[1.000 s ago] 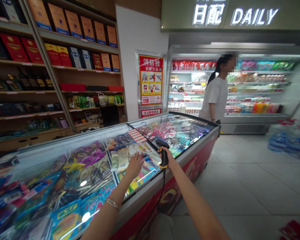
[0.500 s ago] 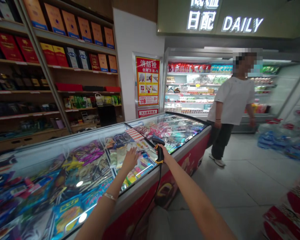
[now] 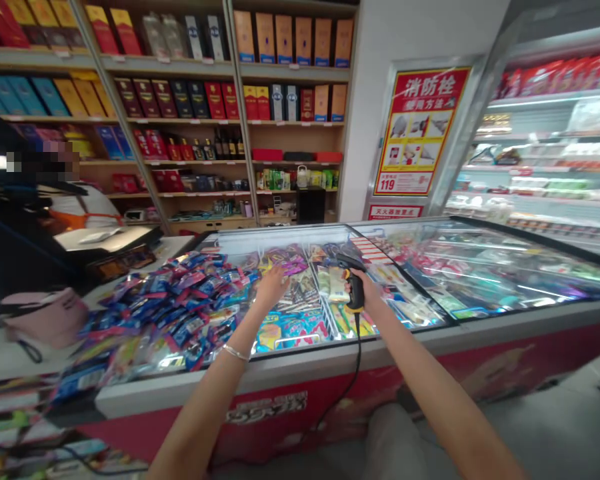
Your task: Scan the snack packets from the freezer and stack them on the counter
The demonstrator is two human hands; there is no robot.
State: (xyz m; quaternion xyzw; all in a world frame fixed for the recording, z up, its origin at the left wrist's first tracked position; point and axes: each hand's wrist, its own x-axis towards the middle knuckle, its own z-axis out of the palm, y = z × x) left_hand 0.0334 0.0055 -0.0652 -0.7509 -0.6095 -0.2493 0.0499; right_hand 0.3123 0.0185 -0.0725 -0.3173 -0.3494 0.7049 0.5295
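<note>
My right hand [image 3: 364, 292] is wrapped round a black and yellow barcode scanner [image 3: 355, 291], its cable hanging down in front of the freezer. My left hand [image 3: 273, 285] reaches over the chest freezer [image 3: 290, 358] with its fingers apart and nothing in them; a bracelet is on that wrist. Purple packets [image 3: 295, 265] lie close by its fingertips. Under the glass are packs of many colours. To the left of my left hand, a big heap of blue and pink packets [image 3: 180, 300] covers the freezer's left end.
A pink bag [image 3: 47, 317] sits on the counter at the left, with a person [image 3: 93, 203] partly hidden behind it. Shelves [image 3: 180, 122] of boxes and bottles line the back. A lit fridge [image 3: 540, 160] stands at the right.
The view has swung left, bringing in the packet heap and counter. The person in the white shirt is out of view. My left hand has moved away from the scanner, which my right hand still holds.
</note>
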